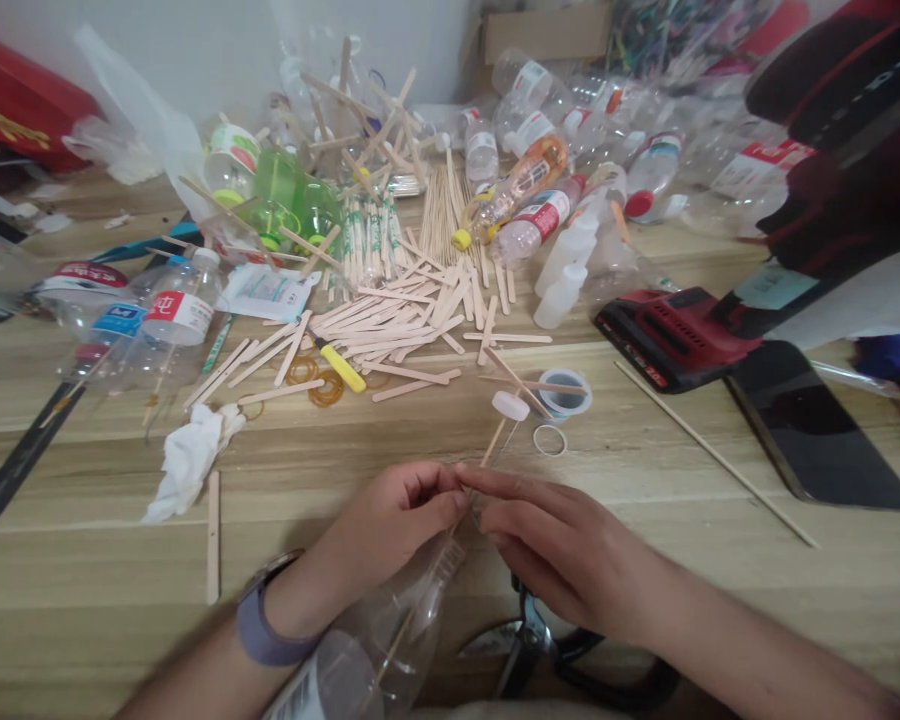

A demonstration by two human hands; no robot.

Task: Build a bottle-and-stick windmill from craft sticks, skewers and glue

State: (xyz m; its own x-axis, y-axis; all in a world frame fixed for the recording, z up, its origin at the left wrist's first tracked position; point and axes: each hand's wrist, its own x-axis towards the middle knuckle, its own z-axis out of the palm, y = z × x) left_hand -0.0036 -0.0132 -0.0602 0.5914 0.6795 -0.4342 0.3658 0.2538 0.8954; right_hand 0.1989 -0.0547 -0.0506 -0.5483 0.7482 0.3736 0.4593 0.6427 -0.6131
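My left hand (394, 525) and my right hand (551, 545) meet at the near middle of the wooden table (720, 590). Both pinch at the neck of a clear plastic bottle (390, 640) that lies toward me. A thin wooden skewer (495, 440) runs through the bottle and out past its neck. A white bottle cap (511, 405) sits on the skewer's far end. My left wrist wears a purple band (259, 625). Black-handled scissors (562, 660) lie under my right forearm.
A heap of flat wooden craft sticks (412, 320) and skewers (439, 215) fills the middle. Empty bottles (540, 220) crowd the back right. A red power tool (671, 335) and a dark phone (814, 425) lie at right. A crumpled tissue (191, 455), rubber bands (319, 380) and a long skewer (712, 455) lie nearby.
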